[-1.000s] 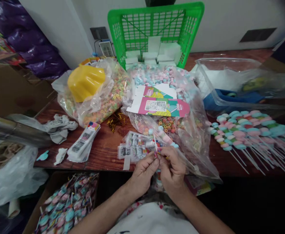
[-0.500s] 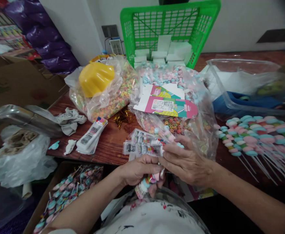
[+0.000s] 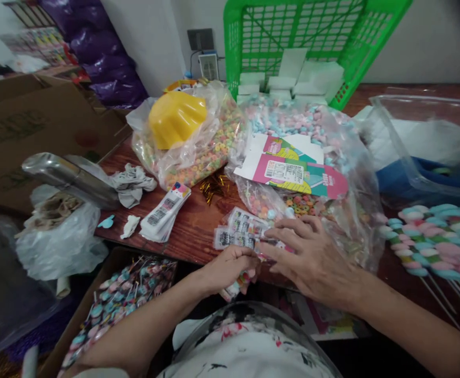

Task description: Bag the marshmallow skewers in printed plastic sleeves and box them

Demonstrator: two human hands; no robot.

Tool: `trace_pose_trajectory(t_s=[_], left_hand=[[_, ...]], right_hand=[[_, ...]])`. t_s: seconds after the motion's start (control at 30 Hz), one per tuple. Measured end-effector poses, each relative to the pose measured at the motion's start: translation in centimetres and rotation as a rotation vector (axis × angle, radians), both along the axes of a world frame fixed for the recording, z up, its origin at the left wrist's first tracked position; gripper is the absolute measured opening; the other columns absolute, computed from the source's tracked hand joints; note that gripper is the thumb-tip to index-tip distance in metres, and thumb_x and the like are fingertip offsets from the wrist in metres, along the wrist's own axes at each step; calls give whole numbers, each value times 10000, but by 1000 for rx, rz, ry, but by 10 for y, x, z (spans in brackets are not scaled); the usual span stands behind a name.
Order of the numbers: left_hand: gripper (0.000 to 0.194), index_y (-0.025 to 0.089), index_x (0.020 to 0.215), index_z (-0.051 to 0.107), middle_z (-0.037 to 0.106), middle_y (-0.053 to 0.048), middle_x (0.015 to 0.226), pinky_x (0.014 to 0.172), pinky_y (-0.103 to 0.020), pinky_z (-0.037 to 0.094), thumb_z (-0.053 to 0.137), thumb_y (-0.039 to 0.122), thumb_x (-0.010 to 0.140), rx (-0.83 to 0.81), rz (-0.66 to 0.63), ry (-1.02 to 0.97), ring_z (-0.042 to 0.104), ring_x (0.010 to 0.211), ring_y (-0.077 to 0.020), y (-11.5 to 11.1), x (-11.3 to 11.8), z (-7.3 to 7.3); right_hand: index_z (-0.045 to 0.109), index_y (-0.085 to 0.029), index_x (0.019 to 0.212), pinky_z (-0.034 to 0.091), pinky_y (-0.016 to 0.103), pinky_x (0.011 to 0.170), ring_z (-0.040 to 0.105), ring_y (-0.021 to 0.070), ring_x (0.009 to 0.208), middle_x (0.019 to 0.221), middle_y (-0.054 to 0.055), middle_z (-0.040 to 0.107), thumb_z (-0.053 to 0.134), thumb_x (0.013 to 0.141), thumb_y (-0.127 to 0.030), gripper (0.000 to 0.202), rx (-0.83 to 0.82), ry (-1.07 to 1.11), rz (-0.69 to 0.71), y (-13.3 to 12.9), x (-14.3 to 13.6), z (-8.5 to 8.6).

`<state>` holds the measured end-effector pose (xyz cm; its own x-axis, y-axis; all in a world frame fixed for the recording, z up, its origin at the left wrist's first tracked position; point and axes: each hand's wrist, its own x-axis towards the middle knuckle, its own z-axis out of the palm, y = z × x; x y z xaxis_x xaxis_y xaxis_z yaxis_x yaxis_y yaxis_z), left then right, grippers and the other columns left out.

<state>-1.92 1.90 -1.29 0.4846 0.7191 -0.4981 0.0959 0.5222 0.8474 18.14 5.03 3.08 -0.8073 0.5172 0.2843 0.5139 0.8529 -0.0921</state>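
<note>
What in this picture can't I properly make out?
- Head view: the candy in the left hand, partly hidden by that hand.
- Head view: the printed bags, print too small and blurred; the right hand covers part.
- Head view: the candy sticks, cut off by the right edge.
- Head view: the green basket, cut off by the top edge.
</note>
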Motion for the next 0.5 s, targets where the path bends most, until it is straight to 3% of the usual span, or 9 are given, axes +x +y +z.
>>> trace_pose_trajectory(t_s=[0.1,0.2,0.3,0.4,0.47,0.5], left_hand=[[181,145,601,529,562,3,534,350,-198,307,545,312,669,-204,-43,-215,427,323,-73,-1,-5,-2],[224,135,627,551,561,4,557,359,-192,298,576,348,691,-185,-137,-254,405,328,-57,-5,-12,-1],[198,143,699,555,511,30,586,421,-180,326,546,325,779,99,-127,-74,436,407,-55,-13,-20,-1],[219,153,629,501,449,38,554,511,-181,347,476,229,832,495,-35,155,448,508,-67,-23,-30,-1],[280,150,570,470,444,29,557,544,-186,355,449,201,845,622,48,228,442,540,-71,-28,-38,-2],[297,148,560,473,451,24,574,539,-186,358,451,214,849,608,111,234,441,540,-70,-30,-44,-3]], right_hand=[[608,-230,1116,243,525,973,489,254,1114,1092,44,661,497,915,-220,229,115,116,164,-2,-1,-11],[639,-196,928,219,524,1008,536,210,996,863,15,677,443,919,-137,205,60,126,262,-2,-7,-27],[612,-202,762,224,497,975,530,175,832,719,-15,638,485,887,-118,197,-89,10,231,0,-21,-34],[595,-197,687,276,449,890,504,178,787,681,-10,631,550,858,-168,179,-271,-94,183,7,-40,-28],[611,-195,688,323,379,825,512,174,789,706,1,646,515,887,-197,221,-405,-129,201,20,-53,-20],[626,-196,711,345,339,792,524,163,784,731,4,656,476,915,-216,254,-469,-121,202,29,-59,-16]])
